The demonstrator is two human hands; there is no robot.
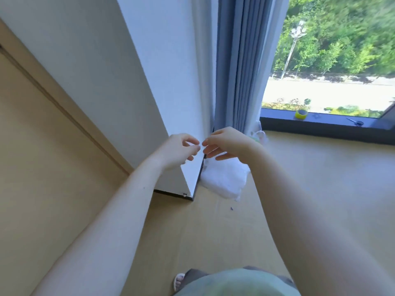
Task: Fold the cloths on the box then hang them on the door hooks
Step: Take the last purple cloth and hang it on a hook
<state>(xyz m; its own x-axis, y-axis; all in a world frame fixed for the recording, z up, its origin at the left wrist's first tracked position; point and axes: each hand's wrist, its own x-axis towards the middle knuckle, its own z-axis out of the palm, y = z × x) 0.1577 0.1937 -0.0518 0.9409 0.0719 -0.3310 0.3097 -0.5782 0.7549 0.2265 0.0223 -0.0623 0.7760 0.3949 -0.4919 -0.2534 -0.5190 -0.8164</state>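
A white door point(162, 86) stands open with its edge turned toward me. A white cloth point(224, 180) hangs on the far side of that edge, bunched and drooping toward the floor. My right hand point(226, 144) is just above the cloth, thumb and forefinger pinched at its top by the door edge, the other fingers spread. My left hand point(179, 150) is on the near side of the door, its thumb and forefinger pinched together at the same spot on the edge. What it pinches is too small to tell. No hook shows; the hands hide that spot.
A blue-grey curtain point(237, 60) hangs right behind the door edge, with a second pale cloth point(259, 135) at its foot. On the dark window sill point(320, 124) lie a yellow tape roll point(301, 114) and scissors point(355, 122). The wood floor point(320, 178) spreads to the right.
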